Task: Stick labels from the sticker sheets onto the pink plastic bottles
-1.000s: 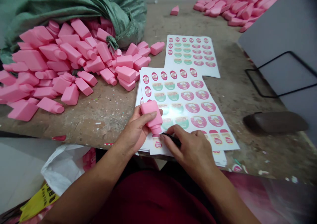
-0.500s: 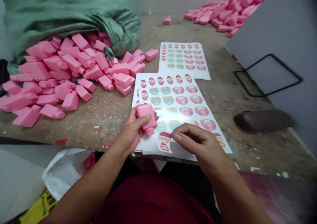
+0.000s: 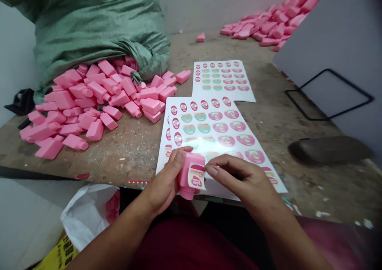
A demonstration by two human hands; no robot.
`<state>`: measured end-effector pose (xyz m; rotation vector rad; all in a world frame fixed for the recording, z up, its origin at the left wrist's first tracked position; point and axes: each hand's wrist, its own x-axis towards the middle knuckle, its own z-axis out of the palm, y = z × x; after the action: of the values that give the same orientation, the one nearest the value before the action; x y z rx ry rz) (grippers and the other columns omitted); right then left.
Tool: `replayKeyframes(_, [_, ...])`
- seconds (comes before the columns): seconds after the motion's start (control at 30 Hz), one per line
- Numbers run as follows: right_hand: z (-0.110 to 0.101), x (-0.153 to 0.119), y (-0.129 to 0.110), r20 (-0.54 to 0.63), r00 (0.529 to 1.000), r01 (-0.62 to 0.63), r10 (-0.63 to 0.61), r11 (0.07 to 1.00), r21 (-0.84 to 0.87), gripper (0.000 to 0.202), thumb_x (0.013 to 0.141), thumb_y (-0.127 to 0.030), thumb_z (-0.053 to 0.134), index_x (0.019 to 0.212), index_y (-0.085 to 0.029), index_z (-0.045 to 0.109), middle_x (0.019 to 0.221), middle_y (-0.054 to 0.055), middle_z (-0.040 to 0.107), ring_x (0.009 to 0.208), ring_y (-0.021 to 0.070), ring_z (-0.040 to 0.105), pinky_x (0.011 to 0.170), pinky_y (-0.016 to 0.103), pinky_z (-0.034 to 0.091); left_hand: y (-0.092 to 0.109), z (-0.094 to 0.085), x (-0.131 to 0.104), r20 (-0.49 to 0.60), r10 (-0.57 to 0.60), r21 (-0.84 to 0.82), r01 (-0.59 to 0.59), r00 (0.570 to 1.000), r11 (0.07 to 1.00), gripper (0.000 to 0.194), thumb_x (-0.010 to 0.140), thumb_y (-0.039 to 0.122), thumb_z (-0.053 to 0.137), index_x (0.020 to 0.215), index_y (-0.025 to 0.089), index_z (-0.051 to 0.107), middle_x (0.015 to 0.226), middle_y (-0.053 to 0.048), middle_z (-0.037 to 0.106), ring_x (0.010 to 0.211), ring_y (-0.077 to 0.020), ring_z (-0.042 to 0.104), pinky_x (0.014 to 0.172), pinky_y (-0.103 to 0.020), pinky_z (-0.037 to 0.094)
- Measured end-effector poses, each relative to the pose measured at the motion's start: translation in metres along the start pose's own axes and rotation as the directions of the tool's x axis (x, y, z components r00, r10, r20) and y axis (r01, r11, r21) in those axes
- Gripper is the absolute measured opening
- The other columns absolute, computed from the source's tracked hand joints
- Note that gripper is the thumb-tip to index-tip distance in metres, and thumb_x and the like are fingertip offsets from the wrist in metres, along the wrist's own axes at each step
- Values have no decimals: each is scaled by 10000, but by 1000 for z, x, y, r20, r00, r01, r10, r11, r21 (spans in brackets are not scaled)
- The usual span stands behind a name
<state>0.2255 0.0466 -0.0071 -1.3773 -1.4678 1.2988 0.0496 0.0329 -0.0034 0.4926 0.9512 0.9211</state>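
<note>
My left hand [image 3: 167, 182] is wrapped round a pink plastic bottle [image 3: 184, 174], held with its neck pointing down toward me. Against the bottle's broad face lies a white, cream and magenta sticker [image 3: 196, 176]. My right hand [image 3: 235, 174] pinches the sticker's upper right edge between thumb and forefinger. Whether the whole sticker touches the bottle I cannot tell. Under both hands, near the table's front edge, are sheets of stickers [image 3: 219, 114] with small magenta ovals and larger green and pink labels.
A green sack [image 3: 101, 27] stands at the back left, with a heap of pink bottles [image 3: 86, 102] spilling from it. Another sticker sheet [image 3: 221, 77] lies behind. More pink pieces [image 3: 268, 25] are piled far right, near a black wire frame [image 3: 328, 94] and a dark case [image 3: 328, 148]. A white bag [image 3: 86, 210] hangs below.
My left hand has brought the bottle down and right, to the sticker in my right hand. The sticker now overlaps the bottle's face; before, they were apart. The view has shifted slightly.
</note>
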Motion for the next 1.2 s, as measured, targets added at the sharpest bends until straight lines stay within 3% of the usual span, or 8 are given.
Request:
replayKeyframes(0.2, [1, 2, -1, 1, 1000, -4, 4, 1000, 29, 229, 790, -434, 707, 699, -224, 722, 642, 8, 662, 587, 146, 550, 539, 249, 437, -1, 0, 0, 15, 20, 8, -20, 1000, 1000, 588, 846, 678, 581, 1255, 258, 541, 1080, -88, 651, 876, -208, 644, 703, -327, 518])
replayKeyframes(0.5, [1, 3, 6, -15, 1000, -17, 17, 1000, 3, 264, 787, -472, 710, 708, -221, 719, 645, 7, 626, 570, 134, 492, 478, 246, 353, -1, 0, -3, 9, 12, 47, -12, 1000, 999, 586, 845, 666, 596, 1265, 265, 525, 1165, -92, 632, 954, -206, 632, 755, -322, 515])
replayKeyframes(0.63, [2, 3, 2, -13, 1000, -11, 11, 1000, -3, 252, 798, -455, 698, 705, -221, 717, 632, 0, 625, 567, 136, 504, 500, 246, 384, 1, 1, -5, 19, -10, 77, 8, 1000, 997, 551, 804, 475, 744, 1265, 284, 512, 1144, -53, 613, 980, -185, 603, 795, -296, 489])
replayKeyframes(0.77, [1, 3, -2, -25, 1000, 8, -9, 999, -45, 242, 804, -442, 684, 709, -221, 715, 656, 5, 649, 600, 148, 541, 527, 249, 410, 0, 0, -6, 37, -1, 106, -3, 999, 994, 586, 780, 319, 770, 1294, 287, 489, 1124, -41, 598, 954, -167, 592, 800, -284, 478])
replayKeyframes(0.97, [-1, -1, 0, -219, 970, 69, -106, 983, -172, 193, 806, -427, 672, 778, -238, 696, 643, -18, 628, 579, 139, 539, 543, 255, 416, 5, 3, -6, 7, -104, 92, 103, 995, 990, 718, 675, 251, 823, 1279, 216, 438, 1071, -87, 615, 888, -186, 625, 665, -269, 515])
replayKeyframes(1.07, [6, -2, -1, -151, 983, 90, -108, 988, -123, 214, 753, -402, 738, 881, -249, 660, 647, -41, 592, 585, 138, 529, 537, 251, 423, 7, 5, -7, 1, -108, 95, 108, 994, 990, 787, 617, 188, 839, 1279, 243, 416, 1030, -49, 600, 821, -155, 621, 645, -257, 524])
replayKeyframes(1.2, [18, 3, -1, -110, 991, 77, -82, 996, -49, 271, 746, -409, 737, 918, -251, 600, 623, -63, 549, 553, 132, 509, 515, 251, 414, 5, 2, -9, 10, -114, 147, 111, 993, 983, 752, 599, 227, 856, 1216, 257, 428, 983, -22, 588, 764, -145, 627, 610, -253, 527])
